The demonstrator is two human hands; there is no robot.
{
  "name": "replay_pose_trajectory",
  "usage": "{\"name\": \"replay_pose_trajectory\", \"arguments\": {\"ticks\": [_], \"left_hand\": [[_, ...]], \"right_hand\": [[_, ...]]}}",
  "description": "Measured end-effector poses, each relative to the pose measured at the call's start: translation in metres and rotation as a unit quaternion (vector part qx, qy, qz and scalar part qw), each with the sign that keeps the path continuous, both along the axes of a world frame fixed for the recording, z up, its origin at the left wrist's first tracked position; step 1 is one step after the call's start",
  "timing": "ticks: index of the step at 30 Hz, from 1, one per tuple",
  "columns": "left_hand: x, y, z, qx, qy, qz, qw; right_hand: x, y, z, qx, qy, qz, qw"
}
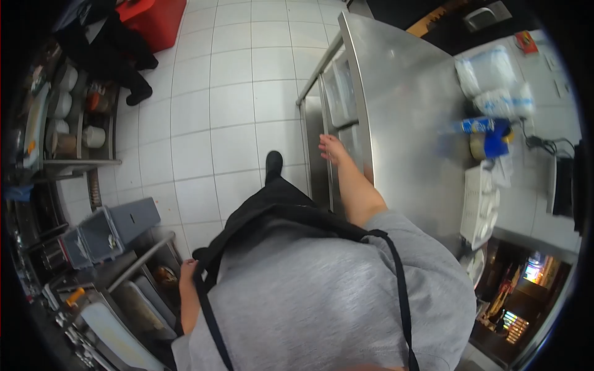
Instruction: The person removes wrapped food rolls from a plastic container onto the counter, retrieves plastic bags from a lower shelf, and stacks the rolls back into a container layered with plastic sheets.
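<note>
Tiled floor (232,74): white squares, running between the steel bench (408,111) and a pot-laden rack.
Bench sides: plastic-wrapped packs (489,71) and a white basket (477,204) by its right edge.
Grey bins (133,219): ahead of the left hand (188,270).
Clear containers (339,89): shelved beneath the bench's left edge, near the right hand (332,148).
Right fingers: loosely curled, slightly parted, empty, just beside that edge.
Left fingers: partly hidden, near the trays (145,312); spread or grip, cannot tell.

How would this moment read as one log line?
right hand: empty, beside metal table | left hand: grip unclear | floor: white-tiled
</note>
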State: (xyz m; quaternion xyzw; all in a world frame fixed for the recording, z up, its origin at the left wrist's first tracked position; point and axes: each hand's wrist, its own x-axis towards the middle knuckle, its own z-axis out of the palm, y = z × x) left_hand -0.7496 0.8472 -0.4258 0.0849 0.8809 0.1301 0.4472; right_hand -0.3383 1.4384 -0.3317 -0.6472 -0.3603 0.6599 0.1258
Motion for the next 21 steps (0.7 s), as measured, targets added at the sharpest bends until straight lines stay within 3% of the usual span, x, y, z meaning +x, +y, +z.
{"name": "replay_pose_trajectory", "arguments": {"ticks": [4, 6, 9, 12, 14, 15, 17, 19, 20, 21], "left_hand": [[0.008, 0.172, 0.098, -0.011, -0.115, -0.010, 0.993], [-0.024, 0.221, 0.076, 0.078, -0.028, -0.213, 0.974], [-0.042, 0.357, 0.157, 0.134, -0.058, -0.200, 0.969], [-0.064, 0.437, 0.169, 0.160, -0.051, -0.197, 0.966], [-0.079, 0.469, 0.166, 0.114, -0.074, -0.223, 0.965], [-0.090, 0.477, 0.160, 0.093, -0.077, -0.250, 0.961], [-0.121, 0.477, 0.138, 0.061, -0.088, -0.316, 0.943], [-0.154, 0.473, 0.124, 0.036, -0.080, -0.404, 0.911], [-0.168, 0.475, 0.124, 0.034, -0.078, -0.415, 0.906], [-0.183, 0.478, 0.124, 0.010, -0.070, -0.447, 0.892]], "right_hand": [[-0.013, 0.040, -0.036, -0.073, -0.017, -0.108, 0.991], [-0.014, 0.053, -0.047, -0.092, -0.033, -0.147, 0.984], [0.001, 0.032, -0.066, -0.120, -0.009, -0.267, 0.956], [0.025, -0.007, -0.100, -0.185, -0.008, -0.414, 0.891], [0.043, -0.046, -0.126, -0.110, 0.048, -0.607, 0.785], [0.049, -0.054, -0.135, -0.112, 0.046, -0.623, 0.773], [0.061, -0.061, -0.151, 0.050, 0.135, -0.805, 0.575], [0.071, -0.044, -0.161, 0.085, 0.211, -0.843, 0.487], [0.076, -0.046, -0.196, 0.247, 0.032, -0.699, 0.670], [0.072, -0.041, -0.201, 0.270, 0.038, -0.688, 0.673]]}}
